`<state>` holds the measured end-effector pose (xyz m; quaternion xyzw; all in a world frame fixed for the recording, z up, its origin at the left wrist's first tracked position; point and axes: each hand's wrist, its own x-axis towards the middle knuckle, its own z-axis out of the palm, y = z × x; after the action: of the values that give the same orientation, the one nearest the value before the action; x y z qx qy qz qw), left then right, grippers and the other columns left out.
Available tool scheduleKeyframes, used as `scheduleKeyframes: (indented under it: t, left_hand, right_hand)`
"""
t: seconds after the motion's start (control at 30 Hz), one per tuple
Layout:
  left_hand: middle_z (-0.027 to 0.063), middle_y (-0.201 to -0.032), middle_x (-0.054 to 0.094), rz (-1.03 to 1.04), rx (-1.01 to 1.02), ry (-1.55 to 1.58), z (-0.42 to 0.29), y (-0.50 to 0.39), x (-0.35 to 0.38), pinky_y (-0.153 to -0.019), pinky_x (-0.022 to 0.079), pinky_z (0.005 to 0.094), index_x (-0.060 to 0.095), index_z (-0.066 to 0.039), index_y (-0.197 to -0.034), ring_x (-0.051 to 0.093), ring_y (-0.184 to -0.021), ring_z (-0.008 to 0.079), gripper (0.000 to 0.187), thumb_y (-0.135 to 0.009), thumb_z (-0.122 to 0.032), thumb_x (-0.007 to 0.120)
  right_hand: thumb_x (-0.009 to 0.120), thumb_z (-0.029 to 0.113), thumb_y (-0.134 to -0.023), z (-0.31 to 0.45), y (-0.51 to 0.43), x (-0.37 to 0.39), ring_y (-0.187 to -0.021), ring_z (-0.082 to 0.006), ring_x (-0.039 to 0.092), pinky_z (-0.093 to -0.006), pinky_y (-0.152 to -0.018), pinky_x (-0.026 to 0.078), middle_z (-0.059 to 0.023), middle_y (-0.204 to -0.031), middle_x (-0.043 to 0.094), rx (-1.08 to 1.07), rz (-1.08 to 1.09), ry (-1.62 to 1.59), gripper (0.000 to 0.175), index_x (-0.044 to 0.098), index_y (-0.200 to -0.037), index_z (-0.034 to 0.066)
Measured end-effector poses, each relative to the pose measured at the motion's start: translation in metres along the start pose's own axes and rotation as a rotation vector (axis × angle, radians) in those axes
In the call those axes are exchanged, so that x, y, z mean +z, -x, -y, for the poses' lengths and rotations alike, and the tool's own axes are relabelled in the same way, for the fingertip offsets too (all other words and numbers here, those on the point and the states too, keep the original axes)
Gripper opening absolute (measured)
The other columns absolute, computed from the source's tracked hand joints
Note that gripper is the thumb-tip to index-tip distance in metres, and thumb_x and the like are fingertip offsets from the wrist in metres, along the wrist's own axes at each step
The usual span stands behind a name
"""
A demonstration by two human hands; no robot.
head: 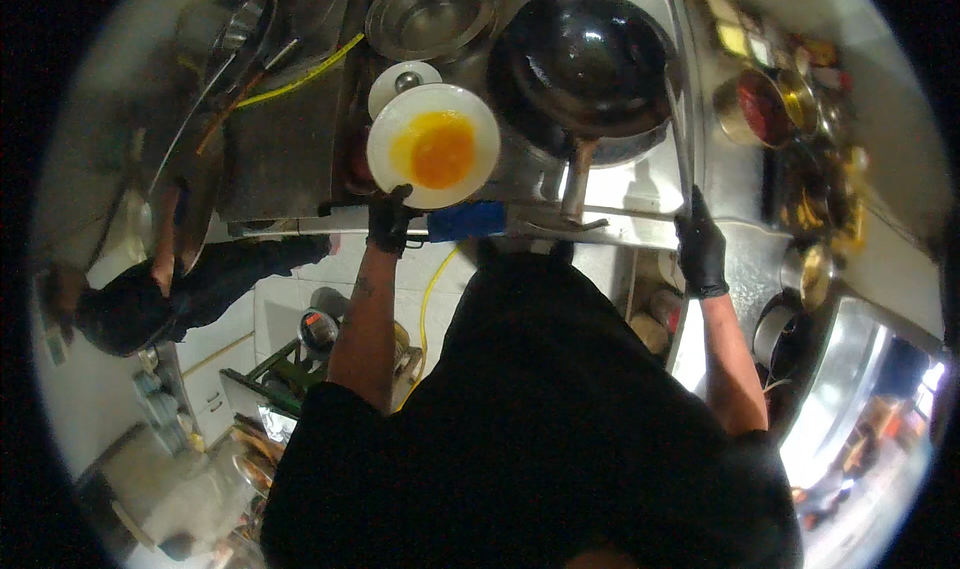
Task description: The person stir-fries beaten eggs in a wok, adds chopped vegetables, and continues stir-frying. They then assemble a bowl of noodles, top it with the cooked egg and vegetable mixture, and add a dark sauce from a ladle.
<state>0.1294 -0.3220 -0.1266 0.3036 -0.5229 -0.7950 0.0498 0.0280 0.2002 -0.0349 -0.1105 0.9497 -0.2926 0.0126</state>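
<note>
My left hand [388,220], in a black glove, grips the near rim of a white bowl [381,143]. An orange-yellow liquid [442,153], which looks like beaten egg, lies in the bowl. My right hand [703,250], also gloved in black, holds the lower end of a long metal utensil handle [682,145]. That handle runs up along the right side of a dark wok [592,59]; the utensil's working end cannot be made out. The wok sits on the steel range with its handle [577,179] pointing towards me.
Behind the bowl stand a small white dish [384,89] and a round metal pan [431,18]. Metal containers of red and yellow contents [761,108] line the right counter. At the left, another person [127,306] in dark clothes stands by a second wok. A yellow hose [425,306] crosses the floor.
</note>
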Motion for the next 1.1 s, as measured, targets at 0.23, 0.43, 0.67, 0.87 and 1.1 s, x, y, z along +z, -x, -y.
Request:
scheduleKeyframes:
  t: [0.23,0.43,0.67,0.87,1.1]
  left_hand:
    - [0.0136,-0.136,0.049,-0.001,0.014,0.034,-0.042,0.017,0.016,-0.089,0.056,0.0553,0.04,-0.014,-0.143,0.052,-0.123,0.035,0.066,-0.084,-0.004,0.067]
    - [0.0064,-0.117,0.064,0.001,0.093,0.052,-0.074,0.008,0.058,-0.072,0.058,0.0351,0.056,-0.011,-0.129,0.067,-0.101,0.0224,0.046,-0.085,-0.01,0.068]
    - [0.0154,-0.118,0.062,0.038,0.187,-0.124,-0.102,-0.039,0.126,-0.073,0.06,0.0433,0.052,-0.004,-0.131,0.065,-0.098,0.0319,0.049,-0.085,-0.011,0.068]
    - [0.0152,-0.113,0.062,0.025,0.198,-0.303,-0.092,-0.087,0.191,-0.065,0.062,0.0425,0.055,0.002,-0.127,0.066,-0.092,0.0301,0.042,-0.088,-0.009,0.066]
    - [0.024,-0.11,0.068,-0.082,0.736,-1.055,-0.095,-0.11,0.254,-0.084,0.052,0.0443,0.058,0.004,-0.12,0.068,-0.096,0.0374,0.038,-0.084,-0.008,0.059]
  right_hand:
    - [0.064,0.019,-0.092,-0.002,-0.017,0.016,-0.067,-0.0227,0.065,-0.0362,-0.066,0.052,-0.018,-0.081,0.068,0.028,0.092,0.033,0.059,0.044,-0.148,0.0126]
    - [0.066,0.017,-0.089,0.003,-0.011,0.014,-0.074,-0.034,0.068,-0.0413,-0.067,0.054,-0.0212,-0.091,0.07,-0.004,0.039,-0.029,0.062,0.045,-0.146,0.0099]
    - [0.066,0.017,-0.088,-0.001,-0.012,0.004,-0.077,-0.0392,0.067,-0.0444,-0.067,0.055,-0.0235,-0.098,0.068,0.002,0.04,0.085,0.065,0.041,-0.148,0.0083]
    - [0.065,0.011,-0.087,-0.001,-0.003,-0.012,-0.077,-0.0394,0.067,-0.0443,-0.066,0.055,-0.0249,-0.098,0.068,-0.002,0.019,-0.004,0.068,0.038,-0.149,0.0064]
    - [0.061,0.004,-0.088,-0.011,0.023,-0.029,-0.071,-0.0367,0.063,-0.0429,-0.064,0.053,-0.0215,-0.083,0.062,-0.056,-0.016,0.003,0.064,0.04,-0.148,0.0035]
